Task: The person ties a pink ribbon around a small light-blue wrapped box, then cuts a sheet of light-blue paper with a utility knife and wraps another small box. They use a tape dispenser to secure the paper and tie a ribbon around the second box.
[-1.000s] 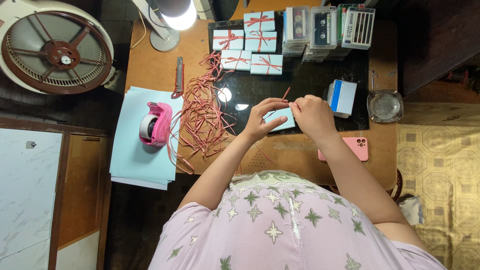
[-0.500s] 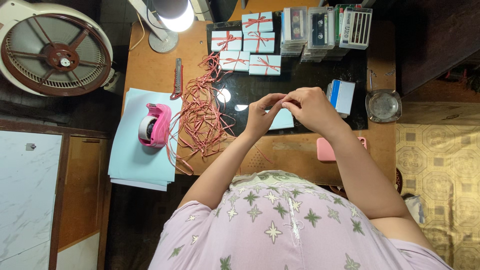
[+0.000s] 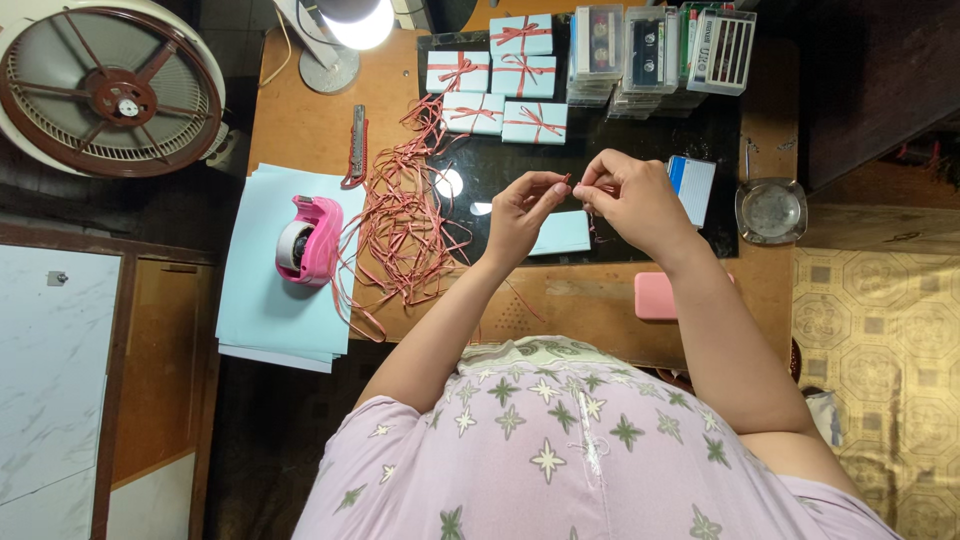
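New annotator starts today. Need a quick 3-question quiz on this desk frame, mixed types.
1. True or false: the pink tape dispenser sits on the stack of light blue paper.
2. What lies under the two hands on the dark mat? A) a light blue wrapped box B) the ashtray C) the utility knife
3. What do the left hand and right hand pinch between them?

Key
1. True.
2. A, the light blue wrapped box; the ashtray and the utility knife lie off to the sides.
3. A thin red ribbon strand, held in the fingers of both hands.
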